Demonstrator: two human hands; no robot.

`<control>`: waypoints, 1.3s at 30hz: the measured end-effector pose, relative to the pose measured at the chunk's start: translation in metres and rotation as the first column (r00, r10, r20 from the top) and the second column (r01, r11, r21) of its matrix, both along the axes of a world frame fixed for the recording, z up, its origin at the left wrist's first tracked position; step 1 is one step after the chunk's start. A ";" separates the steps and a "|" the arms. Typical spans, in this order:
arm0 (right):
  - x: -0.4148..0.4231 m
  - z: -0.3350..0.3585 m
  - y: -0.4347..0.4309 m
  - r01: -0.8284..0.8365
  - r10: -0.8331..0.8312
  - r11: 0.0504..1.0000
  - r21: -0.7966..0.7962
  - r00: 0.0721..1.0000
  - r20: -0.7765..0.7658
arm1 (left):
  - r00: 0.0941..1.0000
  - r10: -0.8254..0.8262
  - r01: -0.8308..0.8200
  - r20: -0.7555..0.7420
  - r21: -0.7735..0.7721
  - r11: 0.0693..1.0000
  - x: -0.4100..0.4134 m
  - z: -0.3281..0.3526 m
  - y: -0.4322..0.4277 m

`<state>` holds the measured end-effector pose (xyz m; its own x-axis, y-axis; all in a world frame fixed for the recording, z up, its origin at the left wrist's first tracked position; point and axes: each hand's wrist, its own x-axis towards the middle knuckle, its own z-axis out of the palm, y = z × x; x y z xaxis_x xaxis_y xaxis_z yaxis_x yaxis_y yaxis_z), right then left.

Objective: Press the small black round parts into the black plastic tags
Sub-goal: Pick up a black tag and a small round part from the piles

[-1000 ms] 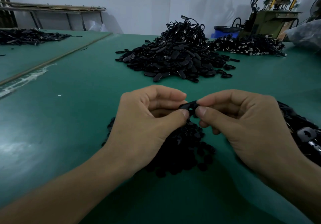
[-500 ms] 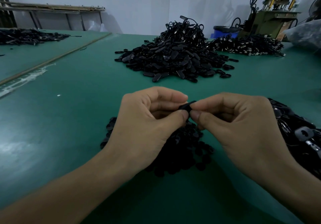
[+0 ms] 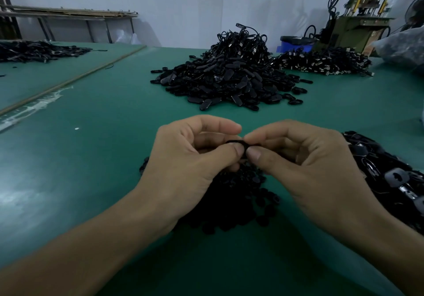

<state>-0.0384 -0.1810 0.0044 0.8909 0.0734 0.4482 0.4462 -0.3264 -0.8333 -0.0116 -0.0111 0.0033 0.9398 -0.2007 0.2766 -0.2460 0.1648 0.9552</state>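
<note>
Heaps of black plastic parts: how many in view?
5: a heap below the left hand, one beside the right hand, one central, one far right, one far left. More may lie off-frame.

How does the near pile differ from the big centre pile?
The near pile is low and spread, of small roundish pieces; the centre pile is tall and heaped, of longer oval tags with cords on top. The near pile is partly hidden by the left hand and right hand; the centre pile lies clear beyond. Both are black, on the green table.
</note>
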 end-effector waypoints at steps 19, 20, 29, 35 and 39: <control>0.001 0.009 -0.006 0.004 0.005 0.998 0.059 0.988 -0.153 | 0.998 -0.044 0.040 0.037 0.082 0.996 -0.001 0.003 0.003; 0.001 0.009 -0.005 0.020 -0.013 0.999 0.042 0.988 -0.153 | 0.999 -0.037 0.034 0.037 0.079 0.996 -0.001 0.003 0.003; 0.002 0.012 -0.002 0.055 -0.054 0.998 0.000 0.978 -0.201 | 1.000 -0.025 0.023 0.017 0.082 0.996 0.001 0.002 0.005; 0.002 0.011 -0.005 0.046 -0.054 0.998 -0.048 0.985 -0.167 | 1.000 -0.017 0.015 0.013 0.131 0.991 0.004 0.005 0.006; 0.003 0.009 -0.004 0.030 -0.037 0.998 -0.051 0.989 -0.146 | 0.997 0.007 -0.021 0.072 0.196 0.980 0.005 0.006 0.008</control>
<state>-0.0357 -0.1851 0.0132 0.9492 0.0608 0.3087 0.3080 -0.3808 -0.8719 -0.0064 -0.0030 0.0094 0.9223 -0.2449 0.2991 -0.3152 -0.0285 0.9486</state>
